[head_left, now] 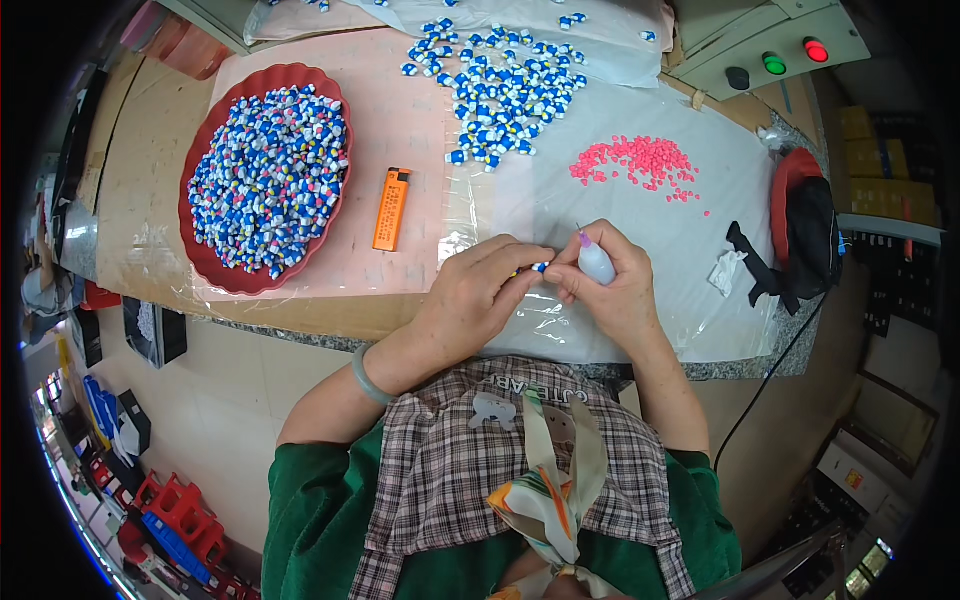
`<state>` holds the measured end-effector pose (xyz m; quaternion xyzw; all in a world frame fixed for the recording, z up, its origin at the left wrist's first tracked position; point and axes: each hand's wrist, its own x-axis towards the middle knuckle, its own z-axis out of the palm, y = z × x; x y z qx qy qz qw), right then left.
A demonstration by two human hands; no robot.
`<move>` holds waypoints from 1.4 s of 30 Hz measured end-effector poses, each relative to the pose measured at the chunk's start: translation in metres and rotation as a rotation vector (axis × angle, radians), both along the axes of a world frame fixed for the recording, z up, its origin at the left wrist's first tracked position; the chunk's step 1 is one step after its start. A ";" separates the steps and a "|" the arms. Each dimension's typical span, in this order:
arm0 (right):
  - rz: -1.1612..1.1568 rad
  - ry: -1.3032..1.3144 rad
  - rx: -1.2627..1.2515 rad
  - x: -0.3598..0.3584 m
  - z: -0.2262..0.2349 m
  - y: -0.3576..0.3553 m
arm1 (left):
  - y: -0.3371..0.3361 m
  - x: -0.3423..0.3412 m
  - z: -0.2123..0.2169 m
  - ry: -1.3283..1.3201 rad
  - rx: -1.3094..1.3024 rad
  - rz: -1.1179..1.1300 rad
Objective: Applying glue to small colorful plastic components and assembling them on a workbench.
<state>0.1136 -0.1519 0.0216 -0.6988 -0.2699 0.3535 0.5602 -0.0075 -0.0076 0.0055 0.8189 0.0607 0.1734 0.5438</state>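
My left hand (478,295) pinches a tiny blue and white piece (539,267) at its fingertips, over the clear plastic sheet (700,240). My right hand (612,285) grips a small white glue bottle (596,262) with a thin purple-tipped nozzle pointing up, its fingers touching the same small piece. A pile of blue and white pieces (505,90) lies further back on the sheet. A heap of small pink bits (640,160) sits to the right of it.
A dark red scalloped tray (203,255) heaped with blue, white and pink pieces lies at the left. An orange lighter (392,208) rests beside it. A control box with green and red buttons (790,50) stands back right. A black cloth and cable (800,250) lie at the right edge.
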 end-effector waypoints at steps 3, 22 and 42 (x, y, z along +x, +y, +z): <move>0.001 -0.103 0.001 -0.001 -0.002 0.000 | 0.001 0.001 -0.005 -0.060 0.037 -0.008; 0.004 0.154 0.087 0.013 -0.015 -0.006 | 0.002 -0.001 0.002 0.199 -0.528 -0.120; -0.071 0.161 0.063 0.014 -0.013 -0.013 | 0.076 0.028 0.009 0.171 0.524 0.375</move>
